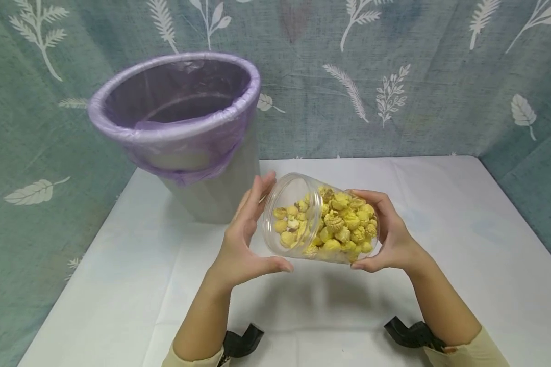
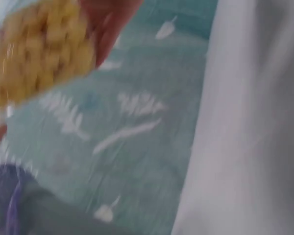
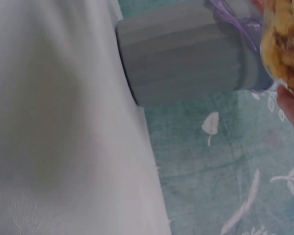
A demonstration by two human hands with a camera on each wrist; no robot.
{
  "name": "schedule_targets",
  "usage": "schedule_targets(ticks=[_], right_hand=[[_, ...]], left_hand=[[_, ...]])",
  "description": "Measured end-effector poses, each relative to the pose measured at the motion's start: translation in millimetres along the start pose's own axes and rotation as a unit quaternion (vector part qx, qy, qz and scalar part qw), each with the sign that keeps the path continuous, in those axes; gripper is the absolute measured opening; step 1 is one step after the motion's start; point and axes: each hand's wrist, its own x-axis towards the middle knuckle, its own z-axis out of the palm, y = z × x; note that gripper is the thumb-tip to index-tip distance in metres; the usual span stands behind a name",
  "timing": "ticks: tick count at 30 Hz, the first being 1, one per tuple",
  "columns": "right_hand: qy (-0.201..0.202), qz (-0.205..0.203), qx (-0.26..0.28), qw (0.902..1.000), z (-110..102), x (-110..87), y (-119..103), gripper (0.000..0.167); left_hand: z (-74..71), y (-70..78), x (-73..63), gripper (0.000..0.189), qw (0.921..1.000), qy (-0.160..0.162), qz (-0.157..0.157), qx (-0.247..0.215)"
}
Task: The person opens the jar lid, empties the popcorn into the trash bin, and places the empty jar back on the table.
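A clear plastic jar (image 1: pixel 294 192) of yellow popcorn (image 1: pixel 342 221) is held on its side over the table, its wide rim end facing left and slightly raised. My right hand (image 1: pixel 392 237) grips the base end, thumb below and fingers behind. Around the rim end my left hand (image 1: pixel 241 242) spreads, fingers nearly straight at the upper left and thumb right under the jar's lower edge. In the left wrist view the popcorn (image 2: pixel 41 51) is blurred beside the right hand. The right wrist view catches part of the popcorn (image 3: pixel 284 44) at its right edge.
A grey bin (image 1: pixel 211 196) with a purple liner bag (image 1: pixel 183 135) over its rim stands at the back left, close behind my left hand. White cloth (image 1: pixel 119 300) covers the table. Green leaf-patterned fabric (image 1: pixel 303 102) hangs along the back and sides.
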Motion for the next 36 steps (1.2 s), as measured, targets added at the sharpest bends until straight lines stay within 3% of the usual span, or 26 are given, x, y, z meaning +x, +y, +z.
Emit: schedule_targets(ticks=[2,5,10,14,21,30,36], right_hand=[[-0.014,0.014,0.008,0.9998,-1,-0.6,-1,0.101],[-0.036,0.033,-0.001,0.9988,0,-1.4,-1,0.1],[-0.046,0.045,-0.003,0.9979,4,-1.1,3,0.101],[-0.044,0.039,0.01,0.9982,4,-1.5,7,0.1],[-0.041,0.051,-0.014,0.9978,5,-0.4,3,0.103],[-0.044,0.053,0.006,0.9976,4,0.9,2,0.104],[-0.026,0.057,-0.015,0.9979,3,-1.6,4,0.104]], left_hand=[[-10.6,-1.0,2.6,0.119,0.9977,-0.04,0.054,0.006],[-22.3,-0.1,4.2,0.12,0.9917,-0.082,0.095,0.024],[-28.3,-0.3,3.0,0.119,0.9882,-0.119,0.09,0.037],[-27.2,-3.7,2.1,0.116,0.989,-0.124,0.071,0.038],[-22.1,-9.0,3.0,0.114,0.9921,-0.077,0.089,0.044],[-15.3,-7.1,1.7,0.109,0.9965,-0.038,0.038,0.063],[-10.3,-3.3,-0.8,0.108,0.9941,-0.032,-0.047,0.093]])
